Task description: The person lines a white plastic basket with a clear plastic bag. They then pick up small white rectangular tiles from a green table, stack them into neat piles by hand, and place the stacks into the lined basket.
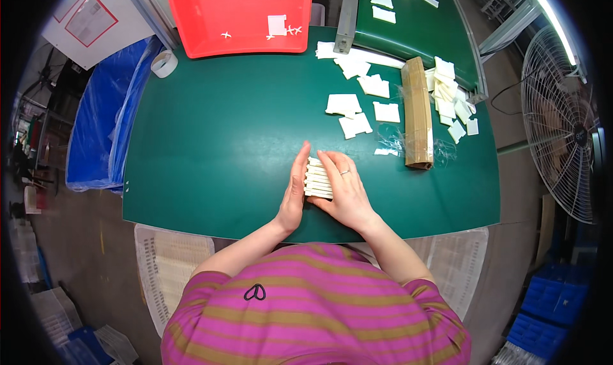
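Here red tray (239, 10) holds white scraps (277, 25)

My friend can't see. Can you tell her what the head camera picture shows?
Two bare hands, the left hand and right hand, press a stack of white flat pieces together on a green table. More white pieces and a long brown box lie farther back, beside a red tray.
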Demonstrator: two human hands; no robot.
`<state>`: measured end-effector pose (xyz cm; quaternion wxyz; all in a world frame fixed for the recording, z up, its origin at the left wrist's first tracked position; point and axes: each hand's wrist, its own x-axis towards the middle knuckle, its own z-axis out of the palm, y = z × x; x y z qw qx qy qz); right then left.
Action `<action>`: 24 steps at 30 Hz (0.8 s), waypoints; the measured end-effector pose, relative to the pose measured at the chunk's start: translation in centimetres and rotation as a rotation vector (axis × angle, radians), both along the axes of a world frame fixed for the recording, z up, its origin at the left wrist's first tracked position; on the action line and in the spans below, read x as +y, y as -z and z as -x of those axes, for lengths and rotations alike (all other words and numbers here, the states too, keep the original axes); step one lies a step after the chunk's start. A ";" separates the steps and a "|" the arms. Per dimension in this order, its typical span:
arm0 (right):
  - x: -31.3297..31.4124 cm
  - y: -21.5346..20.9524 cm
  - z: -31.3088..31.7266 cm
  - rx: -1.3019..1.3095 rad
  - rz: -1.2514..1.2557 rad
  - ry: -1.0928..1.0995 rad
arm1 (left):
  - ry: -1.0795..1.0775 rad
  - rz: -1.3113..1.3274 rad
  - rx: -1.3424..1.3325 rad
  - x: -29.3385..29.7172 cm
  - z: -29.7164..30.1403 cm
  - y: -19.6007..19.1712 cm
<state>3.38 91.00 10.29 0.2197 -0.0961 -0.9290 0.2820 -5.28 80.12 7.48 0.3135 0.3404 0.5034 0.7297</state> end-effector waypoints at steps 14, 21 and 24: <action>-0.1 -0.1 0.3 -0.020 0.002 0.001 | 0.143 -0.031 -0.082 -0.4 1.0 0.5; 0.2 0.6 0.4 -0.033 0.036 0.018 | 0.120 0.444 0.756 -1.4 4.1 -4.4; 0.1 0.6 0.4 -0.018 0.028 0.019 | 0.190 0.560 0.997 -0.8 4.9 -5.5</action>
